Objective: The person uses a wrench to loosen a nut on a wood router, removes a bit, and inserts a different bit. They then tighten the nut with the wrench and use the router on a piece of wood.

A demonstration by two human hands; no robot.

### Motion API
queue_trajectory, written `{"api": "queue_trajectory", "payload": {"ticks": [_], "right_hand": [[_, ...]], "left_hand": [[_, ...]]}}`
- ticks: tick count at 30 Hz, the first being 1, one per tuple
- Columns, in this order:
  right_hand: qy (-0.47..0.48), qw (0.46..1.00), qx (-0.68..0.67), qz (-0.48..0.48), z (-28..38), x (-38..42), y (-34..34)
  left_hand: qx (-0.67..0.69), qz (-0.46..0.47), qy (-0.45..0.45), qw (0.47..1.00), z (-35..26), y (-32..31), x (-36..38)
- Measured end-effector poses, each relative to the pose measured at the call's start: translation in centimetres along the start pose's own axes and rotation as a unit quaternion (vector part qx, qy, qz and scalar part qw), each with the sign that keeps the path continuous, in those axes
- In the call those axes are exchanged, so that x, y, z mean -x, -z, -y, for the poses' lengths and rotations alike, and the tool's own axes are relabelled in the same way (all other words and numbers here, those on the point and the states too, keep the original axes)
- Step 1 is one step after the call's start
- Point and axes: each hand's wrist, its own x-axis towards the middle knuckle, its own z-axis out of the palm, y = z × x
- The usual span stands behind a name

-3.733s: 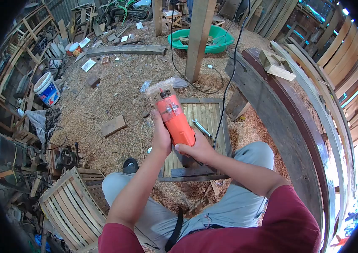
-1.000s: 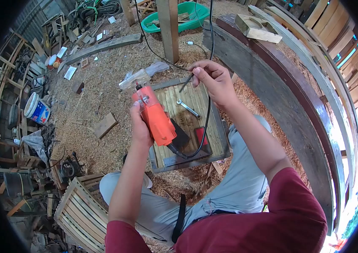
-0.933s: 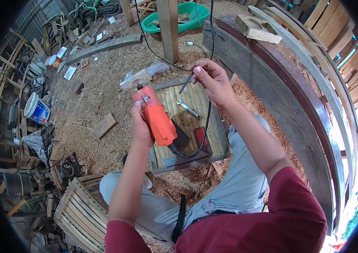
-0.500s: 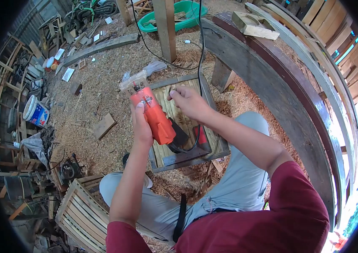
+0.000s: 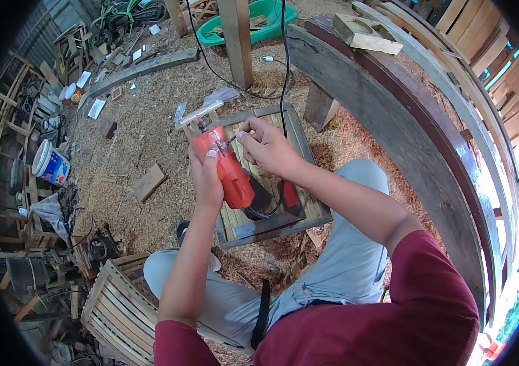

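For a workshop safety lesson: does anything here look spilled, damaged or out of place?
Wood shavings litter the ground unswept, and what looks like a white plug lies near the wooden post, an odd spot for one. The orange tool in the left hand looks undamaged.

your low, pale slatted wooden table (image 5: 315, 204) carries a dark flat piece (image 5: 288, 215); your brown shavings-strewn floor (image 5: 110, 192), a tan rectangular wooden block (image 5: 150, 182).

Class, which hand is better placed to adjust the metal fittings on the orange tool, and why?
Likely the right hand: it is close beside the metal fittings, while the left hand is occupied gripping the orange tool.
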Motion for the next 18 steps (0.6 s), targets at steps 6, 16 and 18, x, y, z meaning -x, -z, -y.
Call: {"api": "queue_trajectory", "payload": {"ticks": [6,16,18], "right_hand": [[0.0,1.0,0.018,-0.017,-0.4,0.0,-0.1],[-0.037,0.997,-0.06,-0.018,-0.4,0.3,-0.7],[-0.05,0.996,-0.068,-0.017,-0.2,0.5,-0.7]], "left_hand": [[0.008,0.008,0.021,1.0,-0.8,-0.4,0.2],[-0.048,-0.009,-0.024,0.998,-0.2,-0.5,0.3],[-0.056,-0.011,-0.024,0.998,-0.1,-0.3,0.2]]}}
